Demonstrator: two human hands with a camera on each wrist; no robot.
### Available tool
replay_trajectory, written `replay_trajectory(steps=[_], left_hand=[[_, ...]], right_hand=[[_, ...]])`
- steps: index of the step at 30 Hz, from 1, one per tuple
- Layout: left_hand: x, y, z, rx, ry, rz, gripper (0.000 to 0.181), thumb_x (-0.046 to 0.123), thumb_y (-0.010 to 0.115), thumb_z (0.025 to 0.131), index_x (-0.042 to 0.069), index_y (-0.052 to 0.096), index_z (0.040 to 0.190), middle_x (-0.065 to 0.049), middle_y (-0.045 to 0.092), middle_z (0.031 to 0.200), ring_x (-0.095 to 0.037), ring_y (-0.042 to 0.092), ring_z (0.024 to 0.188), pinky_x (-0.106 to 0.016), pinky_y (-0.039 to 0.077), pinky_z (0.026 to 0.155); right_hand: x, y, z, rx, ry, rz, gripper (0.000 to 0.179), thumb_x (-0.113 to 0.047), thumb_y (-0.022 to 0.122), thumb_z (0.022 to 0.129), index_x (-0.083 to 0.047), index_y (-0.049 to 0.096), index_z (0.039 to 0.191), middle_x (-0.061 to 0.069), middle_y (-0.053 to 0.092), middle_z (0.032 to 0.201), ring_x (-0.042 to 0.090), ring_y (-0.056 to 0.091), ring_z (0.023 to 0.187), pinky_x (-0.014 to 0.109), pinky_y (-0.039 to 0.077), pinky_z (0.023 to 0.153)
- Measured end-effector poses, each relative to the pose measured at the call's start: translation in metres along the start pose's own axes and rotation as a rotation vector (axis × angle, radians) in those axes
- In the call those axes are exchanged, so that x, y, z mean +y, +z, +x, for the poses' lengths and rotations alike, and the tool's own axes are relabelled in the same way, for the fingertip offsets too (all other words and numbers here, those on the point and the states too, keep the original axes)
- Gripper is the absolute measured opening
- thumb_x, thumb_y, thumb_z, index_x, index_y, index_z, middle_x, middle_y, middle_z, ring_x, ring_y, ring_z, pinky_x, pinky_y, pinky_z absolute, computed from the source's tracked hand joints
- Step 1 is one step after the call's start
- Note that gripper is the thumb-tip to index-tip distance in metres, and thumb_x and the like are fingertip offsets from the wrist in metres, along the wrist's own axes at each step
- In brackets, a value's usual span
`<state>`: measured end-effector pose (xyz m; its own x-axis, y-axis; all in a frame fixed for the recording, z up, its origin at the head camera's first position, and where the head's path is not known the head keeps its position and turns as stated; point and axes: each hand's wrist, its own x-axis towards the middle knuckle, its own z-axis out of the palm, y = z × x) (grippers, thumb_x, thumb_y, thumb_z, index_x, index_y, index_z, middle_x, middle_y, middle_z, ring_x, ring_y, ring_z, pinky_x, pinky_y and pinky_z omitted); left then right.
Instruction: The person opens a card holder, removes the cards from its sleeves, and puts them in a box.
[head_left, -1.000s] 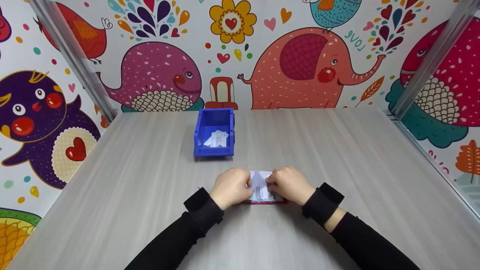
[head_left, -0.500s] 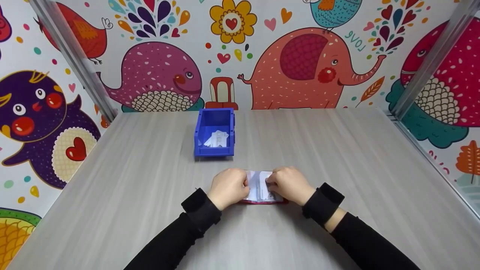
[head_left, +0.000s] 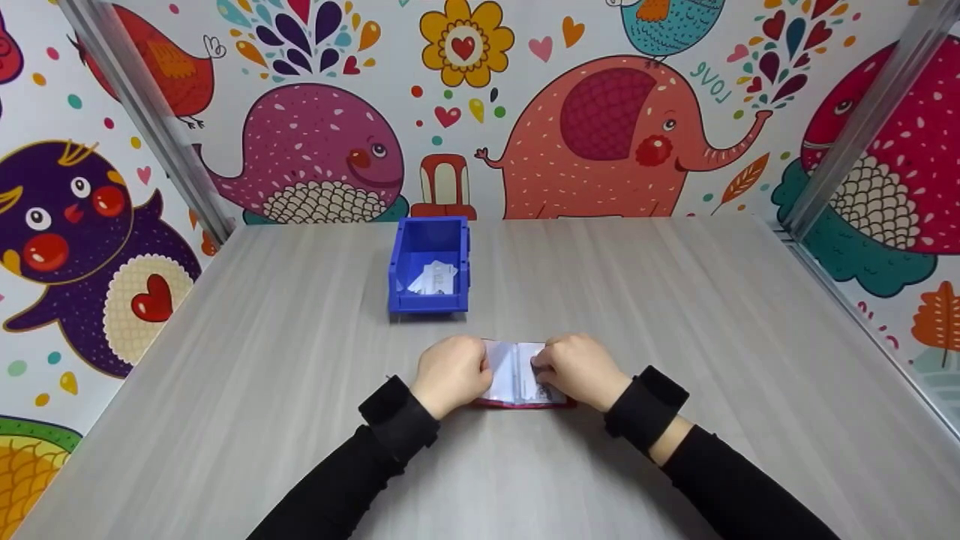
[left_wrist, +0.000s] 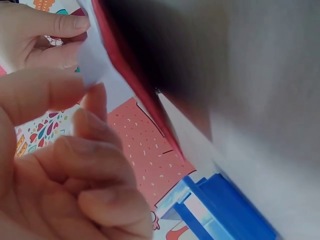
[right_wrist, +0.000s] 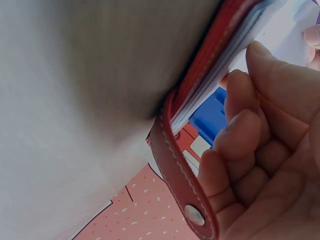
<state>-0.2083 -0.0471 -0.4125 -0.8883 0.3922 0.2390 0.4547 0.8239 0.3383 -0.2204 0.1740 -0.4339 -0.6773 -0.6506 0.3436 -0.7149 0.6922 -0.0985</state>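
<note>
Seen across tabletop (head_left: 675, 315): blue bin (head_left: 428, 303) at 11 o'clock from red card holder (head_left: 517, 375), perhaps parked there for easy reach. Holding card holder open with left hand (head_left: 451, 376) at 9 o'clock, pinching pale page (head_left: 498, 371), and right hand (head_left: 583, 371) at 3 o'clock, pinching page stack (head_left: 528, 371); probably to keep leaves parted. Left pinch shown in left wrist view, masked by knuckles in head view. White cards (head_left: 435, 277) inside bin, visible only in head view. Red strap (right_wrist: 174, 165) with metal snap (right_wrist: 194, 214), visible only in right wrist view.
</note>
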Motion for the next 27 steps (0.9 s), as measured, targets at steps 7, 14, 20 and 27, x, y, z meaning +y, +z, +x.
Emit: replay_trajectory(steps=[7,14,20,27], left_hand=[[-0.0025,0.0003,-0.0002,-0.012,-0.03,0.026,0.039,0.008,0.065,0.076,0.017,0.037,0.051,0.006,0.035,0.053,-0.015,0.04,0.051,-0.034,0.033,0.044],[-0.0057,0.0019,0.0,-0.039,-0.06,0.063,0.041,0.008,0.064,0.078,0.017,0.035,0.05,0.004,0.036,0.054,-0.017,0.041,0.052,-0.037,0.037,0.046],[-0.0076,0.003,0.0002,-0.059,-0.073,0.078,0.036,0.008,0.063,0.078,0.015,0.037,0.053,0.001,0.042,0.056,-0.018,0.043,0.053,-0.039,0.04,0.047],[-0.0084,0.0049,0.001,-0.09,-0.094,0.092,0.026,0.008,0.062,0.078,0.01,0.047,0.057,-0.004,0.052,0.061,-0.023,0.053,0.056,-0.043,0.046,0.05]], right_hand=[[0.0,-0.0002,0.0001,-0.004,0.007,0.002,0.014,-0.002,0.082,0.072,-0.011,0.072,0.077,-0.001,0.057,0.066,0.016,0.057,0.061,0.035,0.046,0.057],[0.0,-0.0006,0.0,-0.011,0.009,-0.003,0.015,-0.002,0.081,0.072,-0.011,0.07,0.075,-0.001,0.056,0.065,0.016,0.054,0.059,0.035,0.045,0.056],[-0.0009,-0.001,-0.0003,-0.029,0.028,0.003,0.012,-0.005,0.081,0.074,-0.011,0.073,0.079,-0.001,0.059,0.068,0.016,0.055,0.061,0.035,0.046,0.059],[-0.001,-0.0012,-0.0001,-0.031,0.026,0.011,0.012,-0.003,0.081,0.074,-0.011,0.073,0.079,-0.001,0.058,0.067,0.015,0.054,0.061,0.035,0.046,0.059]])
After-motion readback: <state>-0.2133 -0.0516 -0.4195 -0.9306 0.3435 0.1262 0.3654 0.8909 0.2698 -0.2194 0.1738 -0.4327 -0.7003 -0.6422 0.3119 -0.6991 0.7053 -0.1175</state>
